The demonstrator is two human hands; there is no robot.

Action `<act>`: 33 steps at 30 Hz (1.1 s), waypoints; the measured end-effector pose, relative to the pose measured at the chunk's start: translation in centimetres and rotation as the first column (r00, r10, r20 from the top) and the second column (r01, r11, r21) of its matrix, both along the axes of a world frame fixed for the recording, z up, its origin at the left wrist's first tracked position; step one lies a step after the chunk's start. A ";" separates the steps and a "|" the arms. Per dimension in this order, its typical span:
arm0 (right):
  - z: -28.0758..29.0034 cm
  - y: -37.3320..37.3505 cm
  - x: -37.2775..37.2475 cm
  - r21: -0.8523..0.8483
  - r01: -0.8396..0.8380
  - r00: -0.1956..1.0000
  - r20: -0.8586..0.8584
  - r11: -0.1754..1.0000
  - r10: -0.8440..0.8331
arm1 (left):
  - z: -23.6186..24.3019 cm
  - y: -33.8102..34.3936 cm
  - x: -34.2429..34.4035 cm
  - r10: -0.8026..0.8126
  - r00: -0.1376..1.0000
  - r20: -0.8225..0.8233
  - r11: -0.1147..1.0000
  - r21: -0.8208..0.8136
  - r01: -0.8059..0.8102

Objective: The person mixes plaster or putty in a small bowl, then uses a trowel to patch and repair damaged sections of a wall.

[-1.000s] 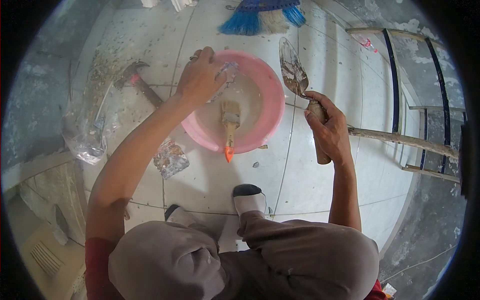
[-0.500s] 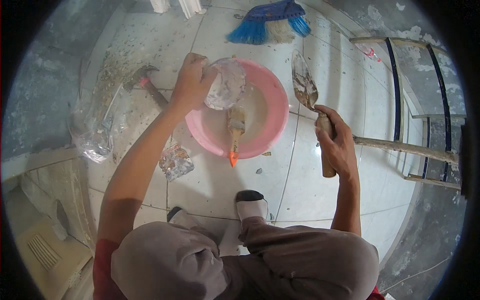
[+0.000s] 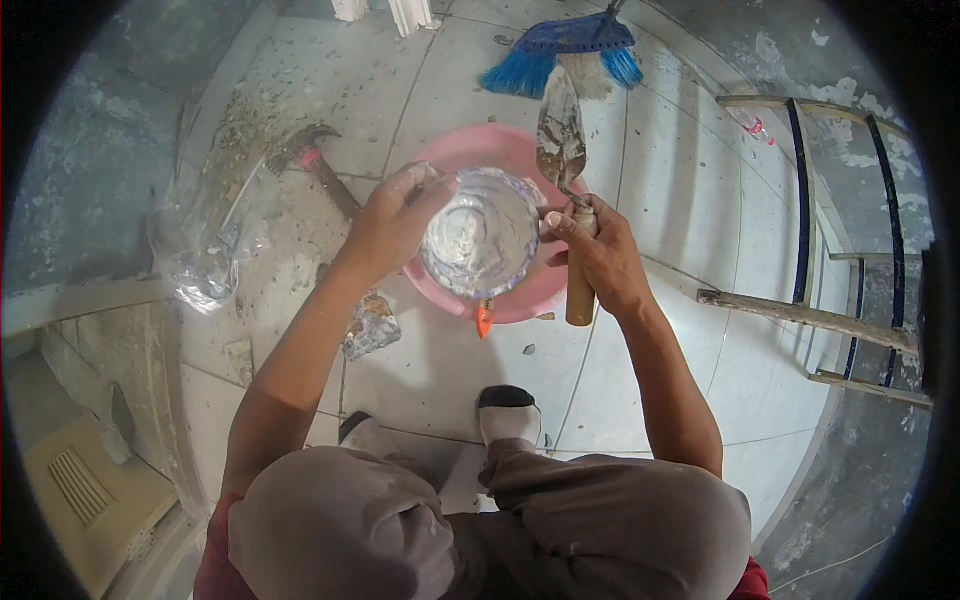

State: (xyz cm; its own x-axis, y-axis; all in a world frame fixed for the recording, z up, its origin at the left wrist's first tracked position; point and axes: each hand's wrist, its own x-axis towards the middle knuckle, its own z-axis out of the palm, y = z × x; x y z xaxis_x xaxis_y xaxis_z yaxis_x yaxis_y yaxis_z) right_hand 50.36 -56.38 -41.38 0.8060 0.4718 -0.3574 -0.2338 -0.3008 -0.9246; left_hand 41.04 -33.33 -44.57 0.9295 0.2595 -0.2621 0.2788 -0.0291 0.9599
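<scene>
Left hand (image 3: 395, 225) gripping clear cup (image 3: 480, 235) over pink basin (image 3: 470, 150); right hand (image 3: 598, 255) at 3 o'clock, clenching trowel (image 3: 562, 140), blade pointing to 12.

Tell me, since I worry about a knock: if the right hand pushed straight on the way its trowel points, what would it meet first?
Probably the blue broom. The right hand holds the trowel with its blade aimed up the picture, past the rim of the pink basin. Height above the floor is unclear, so it might pass over.

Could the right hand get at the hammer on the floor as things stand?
Probably not: the right hand grips a trowel, and the left hand with its clear container sits between it and the hammer.
</scene>
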 end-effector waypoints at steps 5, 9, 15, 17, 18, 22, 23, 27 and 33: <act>-0.1 1.4 -0.3 -0.003 -0.038 0.992 -0.119 0.999 0.038 | -0.5 0.0 -0.5 -0.032 0.999 -0.011 0.999 0.022 0.032; -0.2 1.7 -0.6 0.049 -0.005 0.980 -0.197 0.999 0.015 | -2.0 -0.8 -1.4 0.232 0.972 0.036 0.882 -0.430 -0.194; 0.0 2.1 -1.1 0.025 0.041 0.979 -0.203 0.999 -0.035 | -3.4 -0.4 -3.8 0.181 0.975 0.128 0.719 -0.693 -0.042; -0.1 2.2 -1.4 0.082 0.073 0.965 -0.258 0.994 -0.050 | -3.5 -0.6 -3.8 0.197 0.968 0.158 0.742 -0.670 -0.041; -0.1 2.4 -1.6 0.081 0.068 0.965 -0.258 0.994 -0.045 | -3.8 -0.8 -3.8 0.208 0.960 0.188 0.762 -0.647 -0.038; -0.6 2.7 -2.1 0.116 0.141 0.946 -0.308 0.983 -0.100 | -4.0 -4.1 -4.1 0.279 0.949 0.147 0.366 -0.930 0.037; -0.7 2.9 -2.3 0.135 0.154 0.942 -0.319 0.979 -0.105 | -3.2 -4.6 -4.3 0.285 0.938 0.198 0.449 -0.892 0.052; 0.1 3.6 -3.3 0.140 0.131 0.936 -0.343 0.981 -0.076 | -3.2 -4.5 -4.4 0.343 0.897 0.278 0.370 -0.918 0.142; 3.6 -0.7 -1.7 -0.550 -0.122 0.743 0.501 0.826 0.443 | -2.2 -1.9 -4.0 0.398 0.916 0.058 0.254 -0.966 -0.049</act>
State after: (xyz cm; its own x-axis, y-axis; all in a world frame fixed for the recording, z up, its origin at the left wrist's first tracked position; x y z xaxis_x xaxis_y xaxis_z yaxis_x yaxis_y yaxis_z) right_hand 48.65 -57.05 -37.73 0.7764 0.6232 -0.0940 0.4714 -0.6731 -0.5698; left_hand 37.07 -35.25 -46.77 0.9428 0.2047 -0.2631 -0.1264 0.9499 0.2860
